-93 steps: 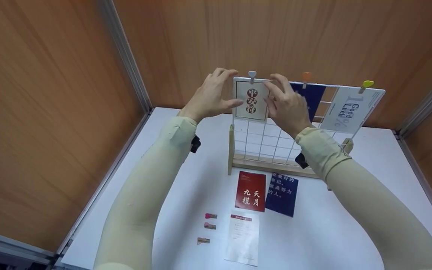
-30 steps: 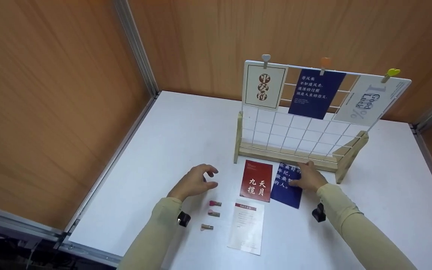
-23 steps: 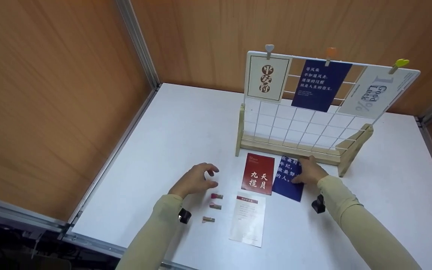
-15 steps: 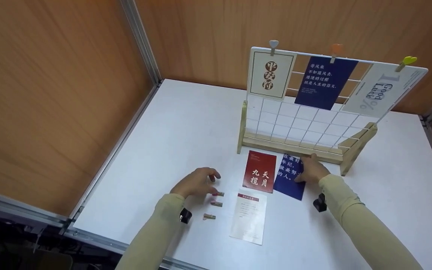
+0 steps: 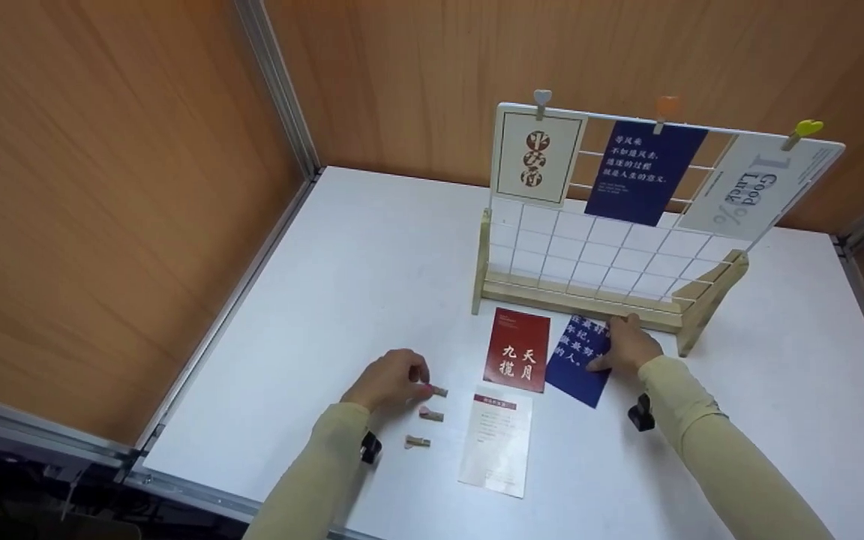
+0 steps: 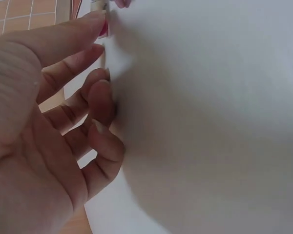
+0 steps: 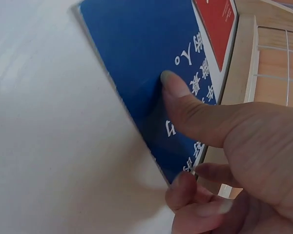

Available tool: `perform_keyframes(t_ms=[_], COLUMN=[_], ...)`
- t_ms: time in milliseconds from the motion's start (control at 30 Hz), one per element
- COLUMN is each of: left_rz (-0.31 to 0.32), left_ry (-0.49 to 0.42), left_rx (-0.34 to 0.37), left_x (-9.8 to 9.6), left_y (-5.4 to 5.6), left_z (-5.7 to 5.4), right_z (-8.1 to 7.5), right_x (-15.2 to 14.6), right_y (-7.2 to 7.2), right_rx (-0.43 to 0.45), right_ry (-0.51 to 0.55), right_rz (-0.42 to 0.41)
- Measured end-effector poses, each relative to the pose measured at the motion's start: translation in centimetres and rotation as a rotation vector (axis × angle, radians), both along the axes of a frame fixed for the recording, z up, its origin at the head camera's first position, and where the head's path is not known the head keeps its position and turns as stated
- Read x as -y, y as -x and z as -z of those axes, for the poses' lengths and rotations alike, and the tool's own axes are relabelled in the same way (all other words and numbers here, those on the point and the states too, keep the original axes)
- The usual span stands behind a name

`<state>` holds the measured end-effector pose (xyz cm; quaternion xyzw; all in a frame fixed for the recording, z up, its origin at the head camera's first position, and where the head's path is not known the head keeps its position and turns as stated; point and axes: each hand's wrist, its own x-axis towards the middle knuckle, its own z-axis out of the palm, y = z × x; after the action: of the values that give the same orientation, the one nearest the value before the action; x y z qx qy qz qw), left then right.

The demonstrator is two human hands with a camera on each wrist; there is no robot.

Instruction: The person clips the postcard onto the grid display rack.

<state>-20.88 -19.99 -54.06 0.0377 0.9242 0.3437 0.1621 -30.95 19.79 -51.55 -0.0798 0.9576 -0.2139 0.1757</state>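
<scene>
On the white table (image 5: pixel 372 247), the right hand (image 5: pixel 633 346) pinched a blue card (image 5: pixel 577 369), which could swivel from that one-corner grip; the left hand (image 5: pixel 387 379) touched a pink clip (image 5: pixel 439 391), pinch unclear.

your white table (image 5: pixel 372 255) carries a wire-grid stand with a wooden base (image 5: pixel 582 301) on its far side, right of centre. just nearer you have a red card (image 5: pixel 517 350), with a blue card (image 5: pixel 577 364) beside it on the right. nearer still lies a white card (image 5: pixel 496 442); left of it you see a far clip (image 5: pixel 440 391), a middle clip (image 5: pixel 432 415) and a near clip (image 5: pixel 417 442).
</scene>
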Motion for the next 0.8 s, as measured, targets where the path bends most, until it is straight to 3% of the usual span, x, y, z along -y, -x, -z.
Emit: perform_keyframes(t_ms=[400,800], left_rz=[-0.035,-0.085], left_ry=[-0.150,-0.227], left_rx=[-0.041,-0.143], left_x=[-0.1,-0.5], left_y=[0.3,1.1], left_z=[0.3,0.3], right_z=[1.3,1.0], right_x=[-0.9,-1.8], right_y=[-0.2,-0.2], right_rx=[-0.049,-0.123], right_ry=[0.075,0.090], right_rz=[0.074,0.014])
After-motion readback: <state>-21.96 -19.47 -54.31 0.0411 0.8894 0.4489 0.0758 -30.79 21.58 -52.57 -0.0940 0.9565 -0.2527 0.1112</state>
